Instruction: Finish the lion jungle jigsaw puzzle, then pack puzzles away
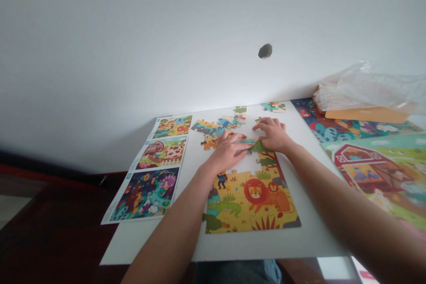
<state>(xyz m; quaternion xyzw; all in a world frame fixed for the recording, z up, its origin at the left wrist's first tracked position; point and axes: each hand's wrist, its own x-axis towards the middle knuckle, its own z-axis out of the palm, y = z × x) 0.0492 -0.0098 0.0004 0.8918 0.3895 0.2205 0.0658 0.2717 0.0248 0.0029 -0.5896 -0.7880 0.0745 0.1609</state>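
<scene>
Both my hands rest close together on a white table (149, 244), just above a partly assembled jigsaw puzzle (251, 202) with a yellow ground and a lion. My left hand (228, 151) lies over loose pieces, its fingertips on a teal and tan piece (246, 141). My right hand (271, 135) sits to its right, with its palm just above a green puzzle piece (258, 146). A cluster of loose puzzle pieces (216, 128) lies beyond my hands. Part of the cluster is hidden under my left hand.
Several printed picture sheets (148, 193) lie in a column along the table's left side. Large illustrated boards (376, 168) lie at right beneath a cardboard box (366, 114) and a clear plastic bag (366, 88). A white wall (133, 44) stands behind the table.
</scene>
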